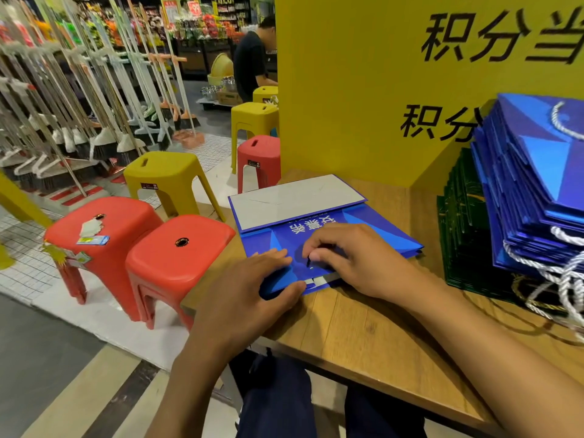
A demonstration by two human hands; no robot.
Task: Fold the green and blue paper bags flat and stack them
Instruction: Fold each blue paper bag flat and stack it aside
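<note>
Bag (pixel 363 229), blue, lies flat on the table (pixel 363 336) at my 12 o'clock, near the table's left edge. Its grey flap (pixel 294 197) is turned up over the far end, white print showing just below it. Left hand (pixel 252 286) is at the bag's 7 o'clock corner: fingers lie straight on top and the thumb curls along the near edge, so the corner is pinched between them. Right hand (pixel 354 257) sits on the bag's face just beside the left, fingers bent, tips down on the paper by the near edge. I cannot tell whether it pinches anything or only presses. The hands are close, not touching. At 2 o'clock, the blue stack (pixel 531 184) of folded bags, white cord handles hanging at its near side, rests on the green stack (pixel 464 235). Both are well apart from the bag. The yellow panel (pixel 347 90) with black characters stands behind the table from 12 to 3 o'clock. Red and yellow stools (pixel 177 248) stand on the floor at 9 to 10 o'clock. Brooms (pixel 79 121) are racked at 10 o'clock. A person (pixel 252 61) in a dark top stands far off at 11 o'clock.
</note>
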